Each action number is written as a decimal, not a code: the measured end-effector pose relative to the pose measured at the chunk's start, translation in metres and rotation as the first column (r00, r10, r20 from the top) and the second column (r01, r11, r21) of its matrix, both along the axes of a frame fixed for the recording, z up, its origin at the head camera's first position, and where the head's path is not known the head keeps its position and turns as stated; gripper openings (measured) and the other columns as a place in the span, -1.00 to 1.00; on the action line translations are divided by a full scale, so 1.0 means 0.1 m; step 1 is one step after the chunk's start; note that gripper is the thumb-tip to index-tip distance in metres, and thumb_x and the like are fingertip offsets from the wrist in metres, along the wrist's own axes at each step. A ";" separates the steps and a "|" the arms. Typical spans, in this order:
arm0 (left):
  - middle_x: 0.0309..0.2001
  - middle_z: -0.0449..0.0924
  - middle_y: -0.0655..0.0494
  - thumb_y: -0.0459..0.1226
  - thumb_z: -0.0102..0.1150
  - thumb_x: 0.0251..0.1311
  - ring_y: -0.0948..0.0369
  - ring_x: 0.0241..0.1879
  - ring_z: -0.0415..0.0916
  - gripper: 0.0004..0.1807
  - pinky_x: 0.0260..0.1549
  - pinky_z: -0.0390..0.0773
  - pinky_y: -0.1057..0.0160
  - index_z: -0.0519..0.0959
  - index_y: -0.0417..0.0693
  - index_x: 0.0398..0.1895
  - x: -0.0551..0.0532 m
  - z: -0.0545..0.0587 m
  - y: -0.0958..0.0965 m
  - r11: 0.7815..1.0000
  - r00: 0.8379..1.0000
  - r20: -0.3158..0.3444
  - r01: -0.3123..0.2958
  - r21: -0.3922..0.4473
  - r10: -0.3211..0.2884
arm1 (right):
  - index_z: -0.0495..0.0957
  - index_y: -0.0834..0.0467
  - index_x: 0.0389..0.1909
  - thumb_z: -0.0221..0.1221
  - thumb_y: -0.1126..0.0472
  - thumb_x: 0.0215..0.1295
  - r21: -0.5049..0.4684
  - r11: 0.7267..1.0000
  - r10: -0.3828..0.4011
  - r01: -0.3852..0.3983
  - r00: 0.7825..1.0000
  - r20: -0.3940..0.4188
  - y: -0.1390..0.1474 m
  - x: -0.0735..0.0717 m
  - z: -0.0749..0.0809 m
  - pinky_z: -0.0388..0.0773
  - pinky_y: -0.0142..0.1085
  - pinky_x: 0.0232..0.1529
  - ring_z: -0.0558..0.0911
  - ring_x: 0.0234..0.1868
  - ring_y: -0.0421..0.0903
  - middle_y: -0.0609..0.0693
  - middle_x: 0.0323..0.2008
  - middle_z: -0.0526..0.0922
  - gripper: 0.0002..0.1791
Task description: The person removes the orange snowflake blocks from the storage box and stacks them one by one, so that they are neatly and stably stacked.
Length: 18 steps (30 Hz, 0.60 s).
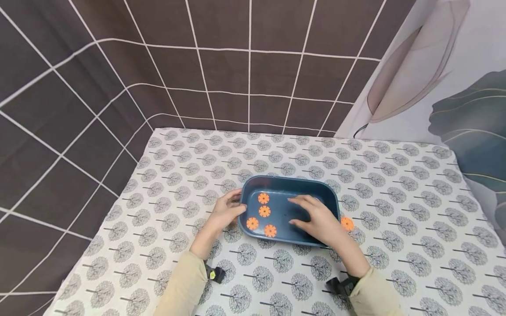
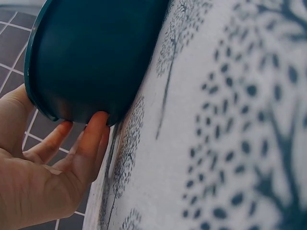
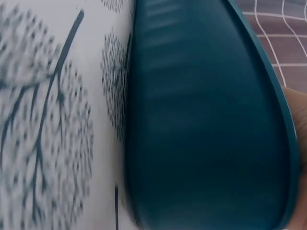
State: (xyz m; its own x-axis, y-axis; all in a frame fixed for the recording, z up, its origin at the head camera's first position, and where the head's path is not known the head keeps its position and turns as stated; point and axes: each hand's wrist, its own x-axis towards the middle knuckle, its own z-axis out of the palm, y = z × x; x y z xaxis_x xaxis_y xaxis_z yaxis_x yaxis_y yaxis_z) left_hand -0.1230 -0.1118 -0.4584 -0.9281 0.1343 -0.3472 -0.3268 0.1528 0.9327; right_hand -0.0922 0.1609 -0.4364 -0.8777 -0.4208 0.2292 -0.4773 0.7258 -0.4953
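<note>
A dark blue rectangular tub point(image 1: 284, 206) with rounded corners sits on the table. Several orange notched discs point(image 1: 264, 211) lie on the left part of its floor. My left hand point(image 1: 226, 212) holds the tub's left end, thumb over the rim and fingers against the outer wall, as the left wrist view shows on the tub wall point(image 2: 96, 57). Over the right half of the tub reaches my right hand point(image 1: 319, 221), thumb and fingers spread apart with nothing seen between them. Another orange disc point(image 1: 347, 224) lies outside, just off the tub's right end. The right wrist view shows mostly the tub's outer wall point(image 3: 206, 120).
A white cloth with a grey tree print point(image 1: 395, 210) covers the table. Behind and to the left hangs a dark curtain with a white grid point(image 1: 221, 70). A light leaf-patterned curtain point(image 1: 466, 57) hangs at the right.
</note>
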 end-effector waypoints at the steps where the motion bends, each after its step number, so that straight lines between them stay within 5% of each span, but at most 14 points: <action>1: 0.19 0.37 -0.07 -0.38 0.19 0.01 0.01 0.06 0.44 -0.32 -0.28 0.66 0.18 0.33 0.04 0.29 0.00 0.00 0.00 1.000 1.000 0.003 -0.004 -0.002 0.004 | 0.50 0.15 0.11 0.42 0.13 -0.08 0.008 1.000 0.013 -0.014 1.000 0.013 -0.03 -0.01 0.00 0.51 -0.02 0.07 0.52 0.06 0.08 0.10 0.05 0.53 -0.36; 11: 0.18 0.39 -0.06 -0.38 0.18 0.01 0.04 0.01 0.46 -0.33 -0.32 0.66 0.18 0.34 0.04 0.28 0.02 0.01 0.00 1.000 1.000 0.009 -0.007 0.020 0.006 | 0.55 0.13 0.04 0.40 0.14 -0.06 0.059 0.984 0.159 -0.167 0.979 0.124 -0.34 -0.05 -0.02 0.56 -0.13 0.02 0.58 0.00 -0.02 -0.01 -0.01 0.58 -0.44; 18: 0.19 0.38 -0.11 -0.38 0.18 0.03 0.02 0.03 0.46 -0.35 -0.32 0.66 0.18 0.34 0.00 0.28 0.01 0.01 -0.01 1.000 1.000 0.007 0.003 0.028 -0.003 | 0.56 0.14 0.03 0.40 0.16 -0.04 0.073 0.979 0.182 -0.192 0.975 0.131 -0.46 -0.06 -0.05 0.58 -0.16 -0.03 0.58 -0.02 -0.02 0.02 0.00 0.57 -0.47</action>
State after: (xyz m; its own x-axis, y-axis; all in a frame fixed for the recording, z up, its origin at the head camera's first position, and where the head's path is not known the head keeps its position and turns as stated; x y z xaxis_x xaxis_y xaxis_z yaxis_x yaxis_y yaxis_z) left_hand -0.1220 -0.1131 -0.4572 -0.9254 0.1470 -0.3494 -0.3326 0.1274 0.9344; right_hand -0.0986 0.1145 -0.4418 -0.8009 -0.5934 0.0804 -0.5476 0.6714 -0.4993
